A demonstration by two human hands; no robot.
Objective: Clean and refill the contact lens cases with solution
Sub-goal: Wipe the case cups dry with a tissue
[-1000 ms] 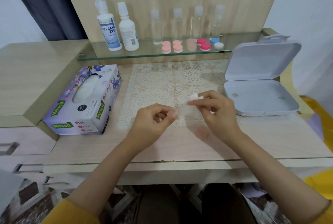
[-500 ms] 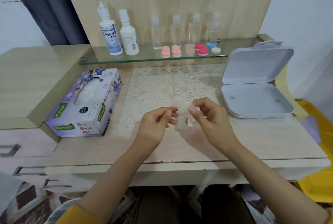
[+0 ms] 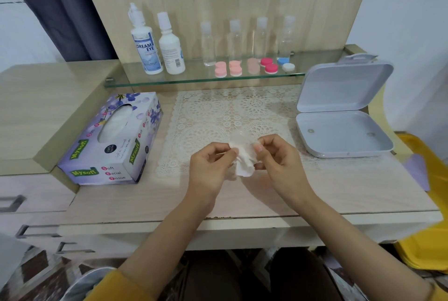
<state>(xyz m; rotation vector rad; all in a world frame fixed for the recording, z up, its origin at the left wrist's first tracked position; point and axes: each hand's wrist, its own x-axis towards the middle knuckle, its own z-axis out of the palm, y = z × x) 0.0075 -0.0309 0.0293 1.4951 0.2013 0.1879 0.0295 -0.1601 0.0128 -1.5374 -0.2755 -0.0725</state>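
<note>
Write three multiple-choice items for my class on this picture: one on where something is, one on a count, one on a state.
1. Where is the tissue box?
A. on the glass shelf
B. left of the lace mat
C. inside the grey case

2. How many clear small bottles stand on the glass shelf?
A. two
B. four
C. six

3. What state is the grey case in?
A. open, lid up
B. shut
C. upside down

Answers: 1 B, it sits on the desk beside the lace mat; 2 B, four stand in a row behind the lens cases; 3 A, its lid stands raised over the bare tray.
</note>
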